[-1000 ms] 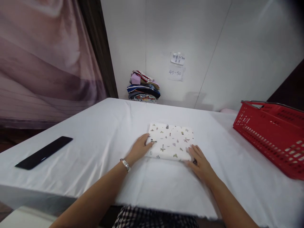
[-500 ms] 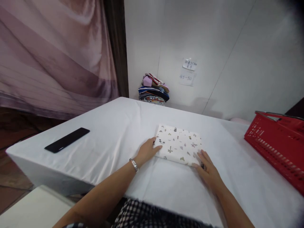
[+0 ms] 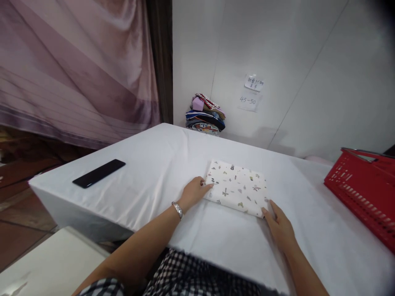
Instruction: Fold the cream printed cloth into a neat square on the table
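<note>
A folded white cloth [image 3: 236,187] with small leaf and flower prints lies flat on the white-covered table in front of me. My left hand [image 3: 194,193] grips its left edge, the thumb on top and the other fingers curled at the side. At the lower right corner, my right hand [image 3: 279,226] has thumb and fingers closed against the edge of the cloth. The undersides of both hands are hidden.
A black phone-like slab [image 3: 99,173] lies to the left on the table [image 3: 148,164]. On the right stands a red plastic basket [image 3: 364,189]. A stack of folded fabrics [image 3: 205,117] sits by the far wall, near paper notes [image 3: 251,92].
The view has shifted slightly, so the scene sits a little further right. My right hand's fingers have moved off the cloth's top to its right edge. The left hand keeps its hold.
</note>
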`<state>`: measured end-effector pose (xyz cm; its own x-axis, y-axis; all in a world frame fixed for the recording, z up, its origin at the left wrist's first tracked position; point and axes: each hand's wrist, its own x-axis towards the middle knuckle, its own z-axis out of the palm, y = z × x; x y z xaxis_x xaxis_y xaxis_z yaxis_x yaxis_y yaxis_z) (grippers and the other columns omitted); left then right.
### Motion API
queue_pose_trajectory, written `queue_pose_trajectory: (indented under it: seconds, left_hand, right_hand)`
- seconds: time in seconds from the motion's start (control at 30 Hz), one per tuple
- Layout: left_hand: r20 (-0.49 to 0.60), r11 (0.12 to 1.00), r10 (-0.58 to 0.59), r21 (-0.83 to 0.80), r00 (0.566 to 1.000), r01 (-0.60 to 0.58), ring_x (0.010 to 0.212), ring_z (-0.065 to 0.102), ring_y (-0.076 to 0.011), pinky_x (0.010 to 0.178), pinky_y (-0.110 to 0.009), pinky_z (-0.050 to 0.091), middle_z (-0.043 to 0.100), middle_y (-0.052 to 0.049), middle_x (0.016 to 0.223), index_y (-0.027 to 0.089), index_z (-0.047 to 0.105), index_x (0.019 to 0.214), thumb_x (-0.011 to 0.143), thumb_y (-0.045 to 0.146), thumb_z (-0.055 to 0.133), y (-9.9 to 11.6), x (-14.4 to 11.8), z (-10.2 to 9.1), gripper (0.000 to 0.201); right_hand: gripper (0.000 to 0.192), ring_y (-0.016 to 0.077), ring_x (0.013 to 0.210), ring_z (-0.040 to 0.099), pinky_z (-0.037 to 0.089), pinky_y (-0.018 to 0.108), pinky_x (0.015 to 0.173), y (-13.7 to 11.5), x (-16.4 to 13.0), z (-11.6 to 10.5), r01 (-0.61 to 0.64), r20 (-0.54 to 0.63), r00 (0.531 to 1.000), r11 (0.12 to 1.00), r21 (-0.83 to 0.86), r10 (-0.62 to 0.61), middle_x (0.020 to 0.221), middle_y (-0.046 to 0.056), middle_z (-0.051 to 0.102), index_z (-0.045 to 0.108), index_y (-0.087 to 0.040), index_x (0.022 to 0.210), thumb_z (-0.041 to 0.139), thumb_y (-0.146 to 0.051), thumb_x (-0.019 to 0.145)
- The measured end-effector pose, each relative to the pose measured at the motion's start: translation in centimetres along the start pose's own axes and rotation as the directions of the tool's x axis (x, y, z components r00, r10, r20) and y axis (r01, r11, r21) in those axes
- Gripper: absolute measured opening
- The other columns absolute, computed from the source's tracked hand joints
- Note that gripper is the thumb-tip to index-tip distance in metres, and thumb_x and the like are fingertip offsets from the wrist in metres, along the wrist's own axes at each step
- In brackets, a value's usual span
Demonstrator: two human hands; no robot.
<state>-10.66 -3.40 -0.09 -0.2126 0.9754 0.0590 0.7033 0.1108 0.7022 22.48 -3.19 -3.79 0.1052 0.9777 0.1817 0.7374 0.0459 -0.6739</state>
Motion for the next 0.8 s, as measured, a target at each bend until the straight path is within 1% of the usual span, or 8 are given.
queue_pose_trajectory:
  seconds: [0.1,0.2,0.27,0.37,0.43,0.53,0.67,0.8]
  left_hand:
    - [0.033,0.998,-0.020,0.058,0.999,0.018,0.076,0.059,-0.0214,0.062,-0.030,0.042,0.063,-0.005,0.089,0.020,0.056,0.079,0.074,0.065,0.051,-0.2,-0.5,-0.5,0.045]
    - [0.055,0.992,0.052,0.111,0.997,-0.057,0.072,0.057,-0.0199,0.060,-0.030,0.039,0.060,-0.004,0.083,0.021,0.050,0.068,0.076,0.062,0.050,-0.1,-0.6,-0.4,0.042]
    - [0.037,0.993,0.065,0.093,0.997,-0.068,0.068,0.054,-0.0183,0.057,-0.029,0.037,0.058,-0.003,0.079,0.021,0.047,0.067,0.078,0.060,0.049,-0.1,-0.3,-0.2,0.040]
    - [-0.011,0.997,0.032,0.066,0.999,-0.031,0.065,0.052,-0.0169,0.055,-0.028,0.035,0.055,-0.002,0.075,0.021,0.044,0.065,0.079,0.058,0.048,-0.2,0.3,-0.3,0.040]
    - [-0.011,0.997,0.015,0.074,1.000,-0.014,0.064,0.051,-0.0167,0.054,-0.028,0.033,0.054,-0.001,0.072,0.021,0.042,0.063,0.079,0.058,0.048,-0.5,0.7,-0.4,0.041]
    - [0.007,0.997,-0.002,0.075,1.000,0.001,0.062,0.049,-0.0165,0.054,-0.028,0.031,0.053,0.000,0.069,0.020,0.040,0.061,0.080,0.058,0.047,-0.9,0.9,-0.4,0.043]
    - [-0.031,0.993,0.053,0.110,0.998,-0.049,0.064,0.050,-0.0165,0.056,-0.028,0.032,0.053,-0.001,0.071,0.020,0.041,0.062,0.085,0.055,0.041,-1.1,0.8,0.1,0.041]
    - [-0.021,0.983,0.107,0.154,0.994,-0.103,0.069,0.052,-0.0176,0.059,-0.029,0.033,0.053,-0.003,0.073,0.020,0.043,0.064,0.087,0.051,0.039,-0.9,0.9,0.4,0.038]
  right_hand:
    - [0.069,0.0335,0.123,0.045,0.037,0.048,0.101,0.0,0.1,-0.2,0.013,0.002,1.000,0.998,-0.055,-0.013,0.134,0.012,0.050,0.045,-0.016,0.135,0.045,-0.058,0.081]
    - [0.066,0.0324,0.118,0.047,0.039,0.046,0.097,-0.1,0.3,-0.2,0.040,0.022,0.999,0.994,-0.097,-0.038,0.130,0.012,0.053,0.047,-0.017,0.132,0.043,-0.058,0.081]
    - [0.063,0.0313,0.114,0.050,0.042,0.044,0.093,-0.2,0.2,-0.1,0.040,0.033,0.999,0.993,-0.113,-0.037,0.125,0.011,0.055,0.049,-0.019,0.130,0.042,-0.058,0.081]
    - [0.059,0.0290,0.107,0.053,0.044,0.042,0.089,-0.4,-0.2,-0.1,0.074,0.042,0.997,0.992,-0.106,-0.070,0.121,0.009,0.056,0.051,-0.023,0.127,0.044,-0.058,0.080]
    - [0.057,0.0275,0.104,0.054,0.044,0.041,0.088,-0.5,-0.5,0.0,0.092,0.053,0.995,0.990,-0.102,-0.087,0.120,0.008,0.056,0.051,-0.024,0.126,0.045,-0.057,0.080]
    - [0.056,0.0251,0.097,0.056,0.043,0.039,0.087,-0.7,-0.8,-0.1,0.079,0.066,0.995,0.992,-0.094,-0.073,0.118,0.006,0.056,0.052,-0.024,0.125,0.046,-0.057,0.080]
    - [0.056,0.0240,0.092,0.057,0.043,0.039,0.086,-0.8,-0.8,-0.2,0.089,0.065,0.994,0.993,-0.081,-0.084,0.116,0.007,0.056,0.053,-0.023,0.123,0.046,-0.057,0.080]
    - [0.056,0.0236,0.090,0.057,0.044,0.039,0.085,-1.0,-0.8,-0.3,0.084,0.066,0.995,0.992,-0.095,-0.078,0.116,0.007,0.056,0.053,-0.023,0.124,0.046,-0.058,0.080]
